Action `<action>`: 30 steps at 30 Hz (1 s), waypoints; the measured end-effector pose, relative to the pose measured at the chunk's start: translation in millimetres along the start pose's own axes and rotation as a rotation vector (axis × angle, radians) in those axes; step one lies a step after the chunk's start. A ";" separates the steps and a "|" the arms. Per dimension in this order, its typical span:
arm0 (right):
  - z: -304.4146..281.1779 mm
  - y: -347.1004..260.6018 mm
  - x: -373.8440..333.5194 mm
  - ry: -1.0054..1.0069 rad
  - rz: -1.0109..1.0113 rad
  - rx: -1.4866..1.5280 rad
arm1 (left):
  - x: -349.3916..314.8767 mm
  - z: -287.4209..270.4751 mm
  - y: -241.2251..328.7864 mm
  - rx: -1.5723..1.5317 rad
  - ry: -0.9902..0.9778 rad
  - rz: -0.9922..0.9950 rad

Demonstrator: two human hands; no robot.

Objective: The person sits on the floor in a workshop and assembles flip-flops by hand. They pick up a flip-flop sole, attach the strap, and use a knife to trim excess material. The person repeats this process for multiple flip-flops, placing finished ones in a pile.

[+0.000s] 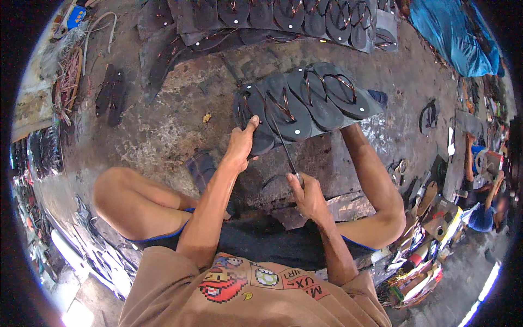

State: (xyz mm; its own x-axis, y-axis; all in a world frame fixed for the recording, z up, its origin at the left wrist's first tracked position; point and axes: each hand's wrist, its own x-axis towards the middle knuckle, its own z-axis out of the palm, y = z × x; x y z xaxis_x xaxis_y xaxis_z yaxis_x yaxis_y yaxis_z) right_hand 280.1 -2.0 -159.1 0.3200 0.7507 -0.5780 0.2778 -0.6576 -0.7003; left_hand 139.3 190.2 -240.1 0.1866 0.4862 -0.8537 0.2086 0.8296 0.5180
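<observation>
I sit on the ground with my knees apart. My left hand (242, 143) grips the near edge of a black flip-flop sole (260, 117), the leftmost of a fanned row of black sandals with brown straps (321, 92) lying on a dark slab. My right hand (308, 197) is closed around the handle of a thin metal rod tool (283, 146), whose tip reaches up into the sole that my left hand holds.
More black sandals (283, 16) lie in a long row at the top. A single black sole (200, 168) rests by my left knee. Blue tarp (457, 38) top right. Another person (485, 212) sits at the right among clutter. Wires (68, 76) at left.
</observation>
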 end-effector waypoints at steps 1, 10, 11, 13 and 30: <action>1.0 -1.4 13.2 -0.038 -0.028 0.006 | -0.6 -3.0 -0.6 -0.018 0.019 0.008; 39.5 30.3 82.2 0.042 0.032 -0.230 | -22.6 5.7 8.0 -0.200 -0.014 0.005; 46.2 35.4 89.9 0.097 -0.009 -0.256 | -15.7 2.5 3.0 -0.230 -0.089 0.011; 58.3 43.9 108.8 0.075 0.010 -0.300 | -10.6 -2.5 0.2 -0.267 -0.142 0.013; 74.9 19.2 243.9 0.206 -0.442 -0.078 | -58.5 -19.4 24.6 -0.114 -0.036 0.022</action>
State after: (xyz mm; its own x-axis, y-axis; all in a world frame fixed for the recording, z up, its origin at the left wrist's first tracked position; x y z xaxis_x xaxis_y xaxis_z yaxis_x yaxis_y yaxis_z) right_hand 295.6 173.2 -344.9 0.3265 0.9359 -0.1325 0.4916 -0.2879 -0.8218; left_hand 115.0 187.5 -178.4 0.2246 0.4964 -0.8386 0.0942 0.8454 0.5257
